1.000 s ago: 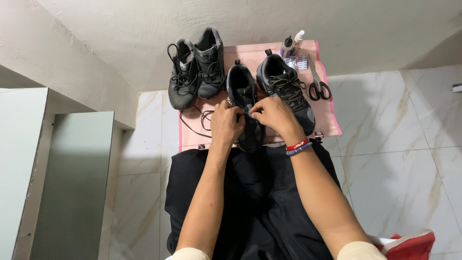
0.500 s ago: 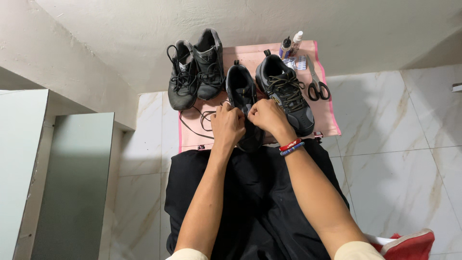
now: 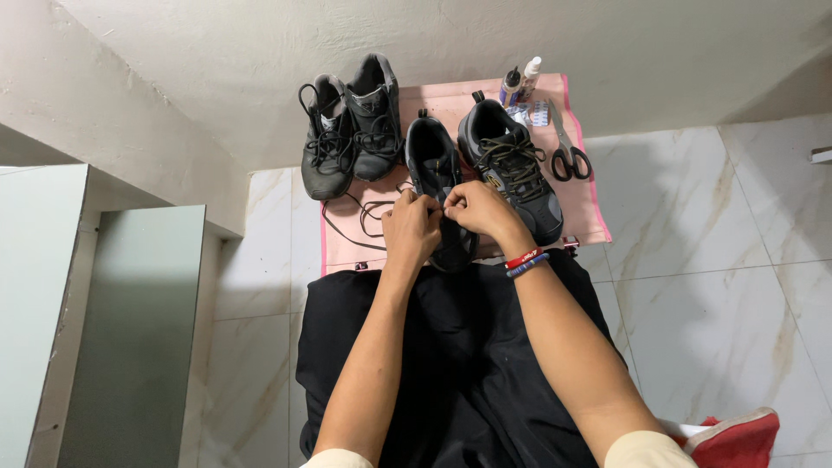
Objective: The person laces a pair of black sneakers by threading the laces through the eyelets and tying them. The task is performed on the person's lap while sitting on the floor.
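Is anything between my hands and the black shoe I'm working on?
Nothing visible. The left hand and right hand are both already on the black shoe, fingers meeting over its middle; the loose lace lies off to the left.

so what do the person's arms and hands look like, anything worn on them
Both forearms are bare, with pale cream short sleeves at the bottom edge. The right hand has red and blue bands at its wrist. The left hand wears nothing visible.
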